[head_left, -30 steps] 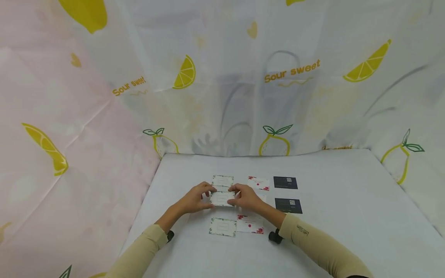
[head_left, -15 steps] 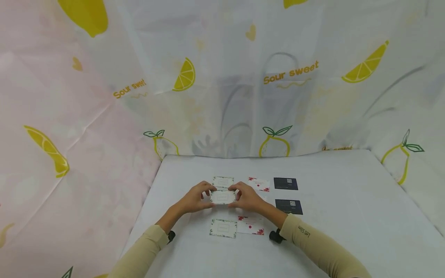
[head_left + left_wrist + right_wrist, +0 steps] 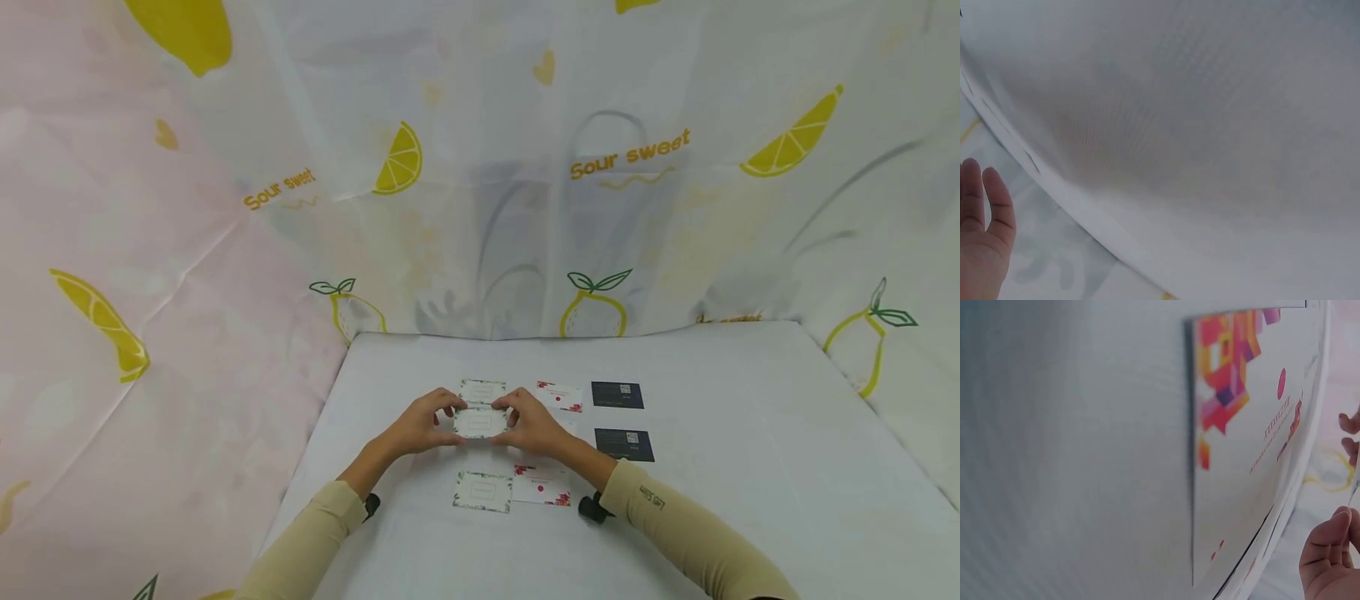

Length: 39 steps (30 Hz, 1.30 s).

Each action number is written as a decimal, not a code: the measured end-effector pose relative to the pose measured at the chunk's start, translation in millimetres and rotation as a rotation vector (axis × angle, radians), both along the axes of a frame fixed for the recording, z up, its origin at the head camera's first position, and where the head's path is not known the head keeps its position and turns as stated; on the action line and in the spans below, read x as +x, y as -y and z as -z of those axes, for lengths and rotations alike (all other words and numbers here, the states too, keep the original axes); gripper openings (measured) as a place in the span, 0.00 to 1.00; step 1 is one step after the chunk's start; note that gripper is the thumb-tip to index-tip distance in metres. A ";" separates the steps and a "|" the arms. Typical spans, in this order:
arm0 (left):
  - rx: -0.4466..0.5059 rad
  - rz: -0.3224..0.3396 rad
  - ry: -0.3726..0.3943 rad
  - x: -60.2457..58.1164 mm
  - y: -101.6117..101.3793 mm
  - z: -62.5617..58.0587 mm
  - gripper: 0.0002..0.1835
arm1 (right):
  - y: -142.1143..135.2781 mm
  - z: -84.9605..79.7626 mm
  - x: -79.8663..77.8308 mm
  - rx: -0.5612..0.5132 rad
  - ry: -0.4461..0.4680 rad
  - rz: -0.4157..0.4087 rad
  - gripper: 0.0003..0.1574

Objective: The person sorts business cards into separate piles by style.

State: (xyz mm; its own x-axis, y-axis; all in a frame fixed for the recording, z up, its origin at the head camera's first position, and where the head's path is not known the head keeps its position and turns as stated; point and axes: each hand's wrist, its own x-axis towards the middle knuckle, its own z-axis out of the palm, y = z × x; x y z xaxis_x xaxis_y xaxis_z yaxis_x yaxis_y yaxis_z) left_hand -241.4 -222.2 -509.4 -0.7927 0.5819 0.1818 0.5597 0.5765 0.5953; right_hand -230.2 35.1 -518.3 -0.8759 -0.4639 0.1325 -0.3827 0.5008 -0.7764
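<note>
Both hands pinch a white business card with a green leaf border (image 3: 480, 422) in the head view. My left hand (image 3: 420, 423) has its left end between thumb and fingers, and my right hand (image 3: 534, 427) has the right end. Just beyond it lies a matching leaf-bordered card (image 3: 482, 391). Another leaf-bordered card (image 3: 482, 492) lies nearer to me. In the left wrist view, only part of the left hand (image 3: 985, 231) shows at the lower left. The right wrist view catches the right hand (image 3: 1335, 556) at the edge, with a sliver of the held card.
A red-patterned card (image 3: 542, 485) lies beside the nearest leaf card, and another red-patterned card (image 3: 558, 397) lies farther back. Two dark cards (image 3: 617, 395) form a column to the right. The white table (image 3: 735, 467) meets a lemon-print cloth (image 3: 517, 208) at the back.
The held card has shifted slightly away from me, toward the leaf card behind it. My right thumb has slid from the card's face to its near corner.
</note>
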 end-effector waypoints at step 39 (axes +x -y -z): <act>-0.020 -0.034 -0.025 -29.9 1.2 -1.8 0.29 | 6.6 -6.3 -27.4 0.136 -0.051 0.057 0.41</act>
State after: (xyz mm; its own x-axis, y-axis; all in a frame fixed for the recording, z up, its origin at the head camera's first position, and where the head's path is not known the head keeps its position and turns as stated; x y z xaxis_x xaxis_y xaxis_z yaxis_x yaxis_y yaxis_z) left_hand -271.3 -223.5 -507.6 -0.8073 0.5586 0.1905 0.5543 0.6068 0.5697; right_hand -257.5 28.5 -512.1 -0.8952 -0.4300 0.1172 -0.3878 0.6218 -0.6804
